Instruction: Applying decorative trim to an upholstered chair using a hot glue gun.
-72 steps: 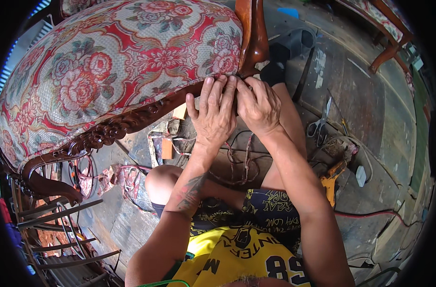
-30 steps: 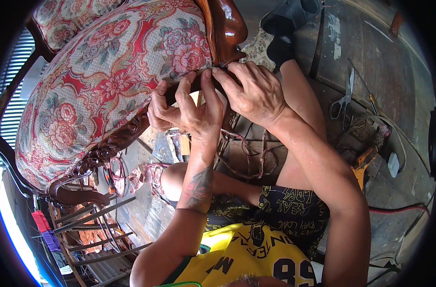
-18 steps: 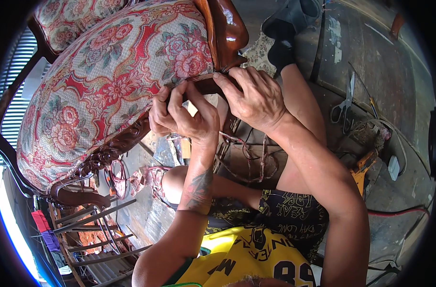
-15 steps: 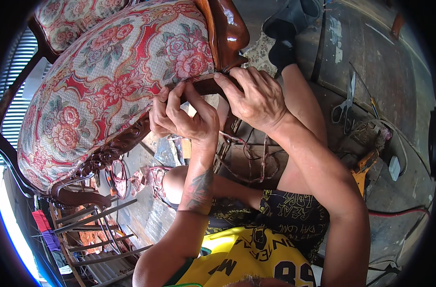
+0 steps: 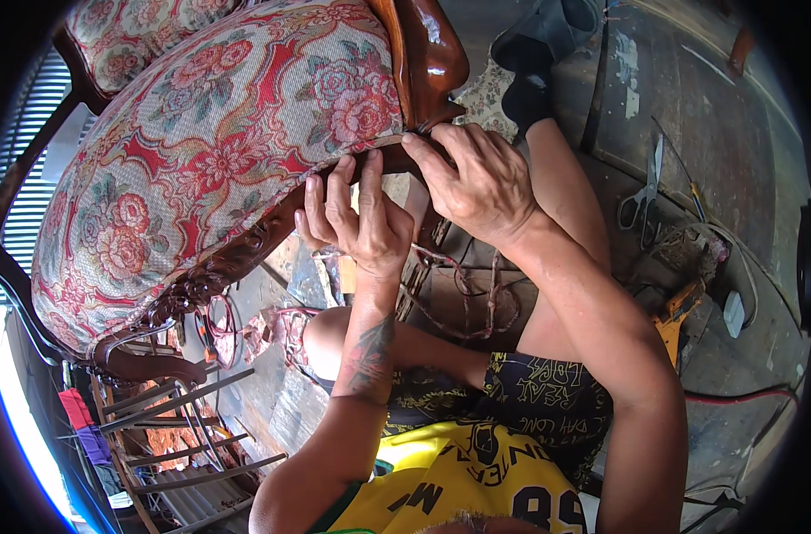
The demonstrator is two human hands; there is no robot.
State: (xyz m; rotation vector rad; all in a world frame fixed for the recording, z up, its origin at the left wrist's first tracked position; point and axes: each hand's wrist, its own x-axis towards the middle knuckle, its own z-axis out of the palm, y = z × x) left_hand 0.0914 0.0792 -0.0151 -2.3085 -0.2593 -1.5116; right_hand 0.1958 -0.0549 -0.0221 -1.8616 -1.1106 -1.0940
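Our right hand (image 5: 481, 182) has its fingertips (image 5: 416, 144) pressed together on the edge of the floral upholstery fabric (image 5: 218, 142), right where it meets the carved wooden seat rail (image 5: 245, 254) below the dark polished corner post (image 5: 427, 58). The fingers curl over the hem and pin it against the wood; we cannot tell whether a tack or staple sits beneath them. Our left hand (image 5: 356, 222) is just beside it, fingers upright and slightly spread, the tips hooked behind the rail and the thumb side hidden. It grips the frame's edge rather than any tool.

The armchair (image 5: 156, 205) lies tipped toward us, its seat cushion filling the upper left, the rail running diagonally down to a scrolled front leg (image 5: 147, 360). Our bare knees lie under it, with loose twine (image 5: 463, 285) dangling between them.

To do this well, we judge that the fabric should be pulled taut and smooth along the rail before it is fixed, with the right fingertips holding the hem flush to the groove while the left steadies the frame so it cannot rock. Working outward from the corner in small stretches should keep puckers away.

On the floor at right lie scissors (image 5: 641, 200) and an orange-handled tool (image 5: 677, 307), well apart from both hands.
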